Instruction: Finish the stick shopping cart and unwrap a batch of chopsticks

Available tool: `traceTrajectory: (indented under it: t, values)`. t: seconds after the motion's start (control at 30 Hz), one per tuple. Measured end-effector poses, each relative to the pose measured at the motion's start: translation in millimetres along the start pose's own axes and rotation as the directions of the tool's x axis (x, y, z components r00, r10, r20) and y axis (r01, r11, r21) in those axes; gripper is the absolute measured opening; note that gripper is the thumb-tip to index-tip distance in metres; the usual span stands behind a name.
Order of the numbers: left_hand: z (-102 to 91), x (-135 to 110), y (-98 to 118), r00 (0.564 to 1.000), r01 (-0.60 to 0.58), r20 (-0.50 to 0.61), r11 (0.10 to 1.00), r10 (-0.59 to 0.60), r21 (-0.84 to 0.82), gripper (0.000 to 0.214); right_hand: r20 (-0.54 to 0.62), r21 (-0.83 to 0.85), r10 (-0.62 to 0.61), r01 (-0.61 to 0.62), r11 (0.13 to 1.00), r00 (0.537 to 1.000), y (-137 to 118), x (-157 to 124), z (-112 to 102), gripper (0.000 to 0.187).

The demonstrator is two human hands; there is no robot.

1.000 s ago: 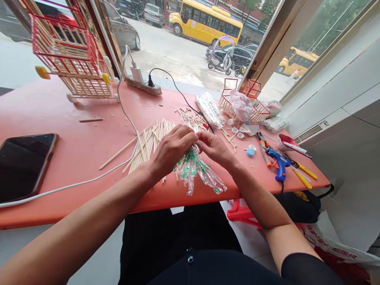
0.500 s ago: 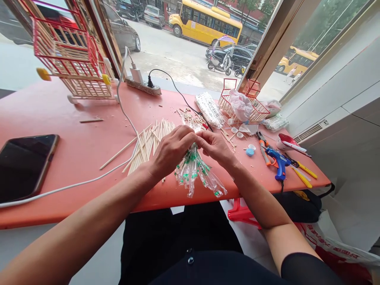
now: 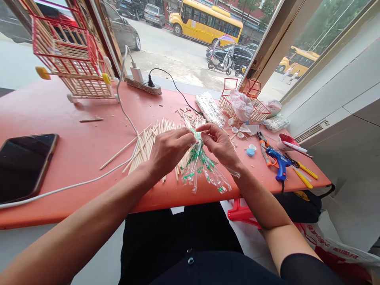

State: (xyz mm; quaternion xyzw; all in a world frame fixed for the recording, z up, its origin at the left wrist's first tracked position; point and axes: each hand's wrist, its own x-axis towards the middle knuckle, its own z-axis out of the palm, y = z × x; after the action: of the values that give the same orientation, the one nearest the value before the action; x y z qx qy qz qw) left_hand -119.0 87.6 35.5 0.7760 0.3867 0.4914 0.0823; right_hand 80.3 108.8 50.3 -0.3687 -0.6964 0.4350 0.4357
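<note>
Over the table's front edge, my left hand (image 3: 170,149) is closed, its thumb and fingertips pinching the gathered neck of a bunch of clear plastic wrappers (image 3: 198,160) with green print. The wrappers fan out downward toward me. My right hand (image 3: 220,144) is just right of the neck, with its index finger and thumb apart and the other fingers curled. One clear strip sticks out by the right wrist. Loose wooden sticks (image 3: 145,144) lie in a pile beside and partly under my left hand.
A phone (image 3: 25,166) and white cable lie left. A stick-built cart (image 3: 71,59) stands behind, near a power strip (image 3: 145,86). To the right are a blue glue gun (image 3: 278,162), pliers (image 3: 263,148), bottle caps (image 3: 251,151), a silvery packet (image 3: 209,109) and a red-rimmed stick frame (image 3: 258,110).
My right hand has drawn slightly right and its fingers have parted from the left hand. The wrapper bunch has shifted a little right, uncovering more of its neck.
</note>
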Motion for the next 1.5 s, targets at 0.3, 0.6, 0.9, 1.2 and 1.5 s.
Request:
traceTrajectory:
  t: [0.3, 0.6, 0.9, 1.2, 1.5]
  values:
    - [-3.3, 4, 2, 1.000, 0.008, -0.015, 1.000, -0.008, 0.019, 0.033, -0.160, -0.026, -0.064, 0.060, 0.998, 0.985, 2, 7, -13, 0.025]
    - [-15.0, 13, -1, 0.954, 0.300, 0.067, 0.927, -0.292, -0.226, 0.029, -0.224, -0.215, -0.164, 0.116, 0.970, 0.961, 2, 9, -24, 0.030]
    - [-24.7, 21, 3, 0.860, 0.465, 0.215, 0.539, -0.462, -0.702, 0.033, 0.142, -0.227, -0.036, 0.068, 0.972, 0.989, 5, 9, -25, 0.041]
    - [-21.6, 23, -14, 0.747, 0.634, 0.537, 0.180, -0.392, -0.752, 0.048, 0.158, -0.200, -0.080, 0.112, 0.973, 0.984, -1, 7, -21, 0.045]
    - [-19.0, 25, -7, 0.740, 0.651, 0.590, 0.125, -0.323, -0.749, 0.048, 0.327, 0.221, -0.033, -0.043, 0.974, 0.945, -11, -2, -5, 0.043]
